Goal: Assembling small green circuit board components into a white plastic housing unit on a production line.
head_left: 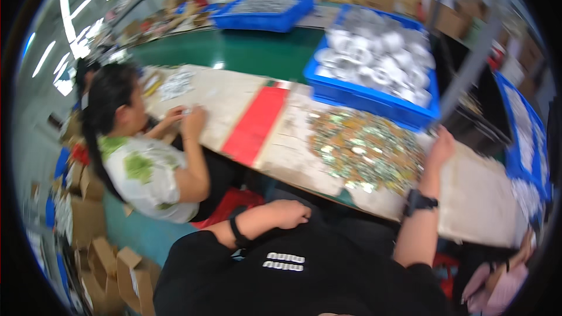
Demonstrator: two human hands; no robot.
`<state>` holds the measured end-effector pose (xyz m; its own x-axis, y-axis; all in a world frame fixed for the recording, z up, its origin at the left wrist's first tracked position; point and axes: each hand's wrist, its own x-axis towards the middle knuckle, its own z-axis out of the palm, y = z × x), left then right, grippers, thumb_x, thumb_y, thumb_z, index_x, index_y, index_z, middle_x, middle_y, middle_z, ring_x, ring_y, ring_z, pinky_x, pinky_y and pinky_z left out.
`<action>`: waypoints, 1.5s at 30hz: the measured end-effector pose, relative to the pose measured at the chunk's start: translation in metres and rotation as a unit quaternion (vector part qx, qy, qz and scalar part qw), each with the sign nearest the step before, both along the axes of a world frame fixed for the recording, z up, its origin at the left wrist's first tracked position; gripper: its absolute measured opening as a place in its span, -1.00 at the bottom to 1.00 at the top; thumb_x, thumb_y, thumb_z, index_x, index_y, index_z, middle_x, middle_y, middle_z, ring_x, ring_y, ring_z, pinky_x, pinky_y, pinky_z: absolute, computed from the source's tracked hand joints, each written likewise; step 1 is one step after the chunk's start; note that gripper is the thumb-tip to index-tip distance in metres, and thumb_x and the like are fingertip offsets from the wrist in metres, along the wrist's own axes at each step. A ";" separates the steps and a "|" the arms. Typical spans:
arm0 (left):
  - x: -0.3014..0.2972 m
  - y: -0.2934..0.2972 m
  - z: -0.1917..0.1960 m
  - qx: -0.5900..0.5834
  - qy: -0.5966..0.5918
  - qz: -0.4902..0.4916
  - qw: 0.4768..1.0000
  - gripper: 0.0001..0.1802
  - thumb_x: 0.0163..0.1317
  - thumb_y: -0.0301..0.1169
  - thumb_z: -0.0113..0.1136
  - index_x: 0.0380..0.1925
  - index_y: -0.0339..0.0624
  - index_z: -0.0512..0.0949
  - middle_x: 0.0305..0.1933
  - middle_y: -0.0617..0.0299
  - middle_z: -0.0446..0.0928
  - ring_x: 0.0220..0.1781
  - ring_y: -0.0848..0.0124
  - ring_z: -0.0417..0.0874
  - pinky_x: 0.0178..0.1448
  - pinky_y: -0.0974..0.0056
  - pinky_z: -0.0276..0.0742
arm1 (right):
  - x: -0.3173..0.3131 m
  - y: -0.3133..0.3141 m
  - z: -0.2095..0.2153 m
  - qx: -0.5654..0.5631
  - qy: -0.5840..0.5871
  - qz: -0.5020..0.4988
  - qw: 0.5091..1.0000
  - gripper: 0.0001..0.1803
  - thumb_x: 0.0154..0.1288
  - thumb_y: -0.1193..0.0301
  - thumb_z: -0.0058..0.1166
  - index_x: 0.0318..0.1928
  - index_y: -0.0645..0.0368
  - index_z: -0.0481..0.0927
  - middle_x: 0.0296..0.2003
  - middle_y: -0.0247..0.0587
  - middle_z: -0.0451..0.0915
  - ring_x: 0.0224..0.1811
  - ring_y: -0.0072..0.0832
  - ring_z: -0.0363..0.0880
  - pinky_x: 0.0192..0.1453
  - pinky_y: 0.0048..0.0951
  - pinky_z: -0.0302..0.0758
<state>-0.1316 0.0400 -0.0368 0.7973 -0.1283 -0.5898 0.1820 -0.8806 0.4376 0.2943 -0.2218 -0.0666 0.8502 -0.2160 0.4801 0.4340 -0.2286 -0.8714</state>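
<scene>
My left hand [291, 214] is curled closed in front of my body, below the table's near edge, and nothing shows in it. On the right, my arm stretches forward over the table. My right hand [441, 146] is at the near right corner of a blue bin [369, 105]; blur hides whether its fingers grip the corner. White ring-shaped parts [374, 61] fill this bin, some of them in clear wrapping. Just left of my right hand, a wide pile of small shiny metal pieces [366, 149], silvery and yellowish, lies on the pale tabletop.
At my left a co-worker [146, 158] sits handling small parts. A red strip [256, 124] crosses the tabletop. Farther back stands another blue bin [263, 14] of grey parts. A grey post [474, 52] and a black crate [468, 105] are at right. Cardboard boxes [137, 281] lie lower left.
</scene>
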 end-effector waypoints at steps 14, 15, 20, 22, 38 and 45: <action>0.250 0.026 0.140 -0.129 -0.612 0.274 0.730 -0.72 0.22 -0.47 0.30 -0.05 -0.19 0.66 -0.16 0.11 0.70 -0.23 0.29 0.71 -0.12 0.19 0.61 | -0.038 0.014 0.039 0.029 0.124 0.103 0.987 -0.68 0.37 0.32 0.29 -0.47 0.28 0.60 -0.67 -0.39 0.49 -0.60 -0.68 0.34 -0.48 -0.44 0.28; 0.263 0.033 0.144 -0.133 -0.617 0.270 0.727 -0.72 0.22 -0.47 0.30 -0.05 -0.19 0.66 -0.16 0.11 0.70 -0.23 0.29 0.71 -0.12 0.19 0.61 | -0.036 0.014 0.037 0.029 0.117 0.100 0.988 -0.68 0.37 0.32 0.29 -0.47 0.28 0.60 -0.67 -0.39 0.49 -0.60 -0.68 0.34 -0.48 -0.44 0.28; 0.303 0.058 0.139 0.194 -0.616 0.173 0.743 -0.31 0.13 -0.29 0.43 0.32 0.04 0.49 0.29 0.16 0.54 0.39 0.12 0.45 0.45 -0.31 0.22 | -0.036 0.022 0.039 0.047 0.061 0.073 0.994 -0.68 0.40 0.37 0.26 -0.47 0.30 0.58 -0.63 -0.47 0.48 -0.54 -0.75 0.30 -0.46 -0.50 0.26; 0.311 0.068 0.141 0.282 -0.604 0.116 0.736 -0.34 0.10 -0.28 0.46 0.27 0.10 0.56 0.20 0.29 0.58 0.36 0.24 0.50 0.51 -0.49 -0.01 | -0.038 0.027 0.042 0.046 0.050 0.068 0.995 -0.69 0.41 0.38 0.25 -0.47 0.30 0.59 -0.62 -0.48 0.49 -0.53 -0.76 0.30 -0.46 -0.51 0.26; 0.259 0.047 0.068 -0.835 -0.252 0.141 0.468 -0.33 0.46 -0.08 -0.08 0.52 -0.01 0.27 0.39 -0.04 0.45 -0.34 0.35 0.39 -0.32 0.27 0.34 | -0.033 0.037 0.035 0.033 0.065 0.038 0.997 -0.70 0.33 0.30 0.31 -0.45 0.27 0.66 -0.62 -0.11 0.59 -0.54 -0.47 0.49 -0.38 -0.27 0.46; 0.254 0.058 0.058 -0.880 -0.162 0.144 0.422 -0.19 0.16 -0.32 0.16 0.48 -0.16 0.29 0.49 -0.07 0.34 -0.32 0.35 0.35 -0.26 0.28 0.35 | -0.034 0.039 0.032 0.059 0.069 0.054 0.994 -0.69 0.32 0.33 0.29 -0.49 0.29 0.62 -0.69 -0.18 0.51 -0.62 -0.54 0.42 -0.48 -0.33 0.36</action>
